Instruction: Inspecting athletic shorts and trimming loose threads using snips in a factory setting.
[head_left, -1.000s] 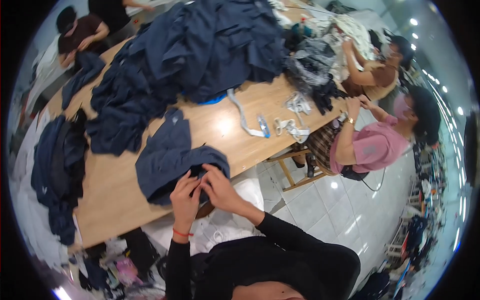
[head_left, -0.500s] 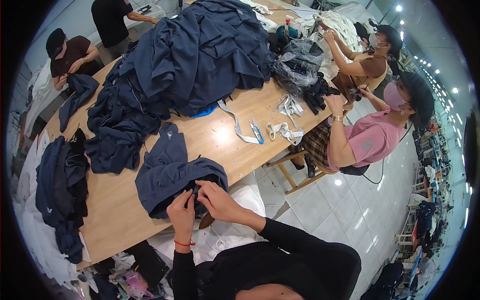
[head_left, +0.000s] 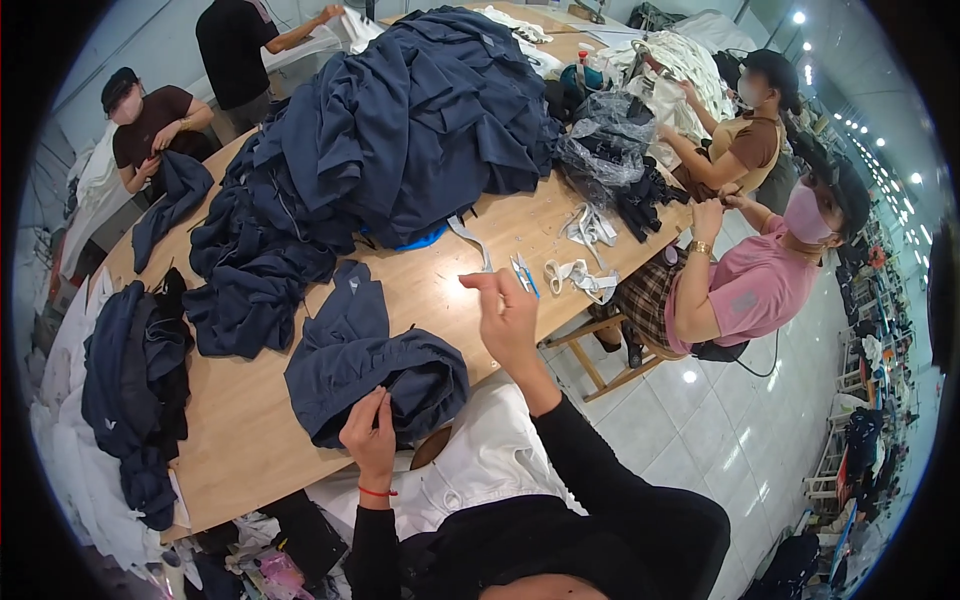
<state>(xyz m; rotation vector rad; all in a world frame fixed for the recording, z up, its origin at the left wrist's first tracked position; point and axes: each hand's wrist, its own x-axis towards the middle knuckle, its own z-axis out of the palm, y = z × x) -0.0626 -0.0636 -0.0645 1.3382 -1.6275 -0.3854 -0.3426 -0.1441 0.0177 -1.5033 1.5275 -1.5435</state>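
A navy garment with a gathered, elastic-looking edge (head_left: 340, 375) lies on the near side of the wooden table, its opening toward me. At that opening, my left hand (head_left: 370, 435) pinches the edge of the cloth between thumb and fingers. My right hand (head_left: 508, 325) is raised to the right of the garment, apart from it, its fingers curled and the fingertips together. Whether a thread or anything else is in that pinch is too small to see. Just beyond the right hand lie blue-handled thread snips (head_left: 525, 275).
A large heap of navy garments (head_left: 400, 130) covers the table's far middle; a smaller dark stack (head_left: 135, 390) is at the left edge. White straps (head_left: 580, 280) and clear plastic wrap (head_left: 605, 140) lie to the right. Co-workers sit on the right (head_left: 750, 270) and stand at the back left (head_left: 235, 60).
My right hand has lifted off the garment and moved up and right over the table. The left hand stays at the opening. A standing co-worker now holds up white cloth.
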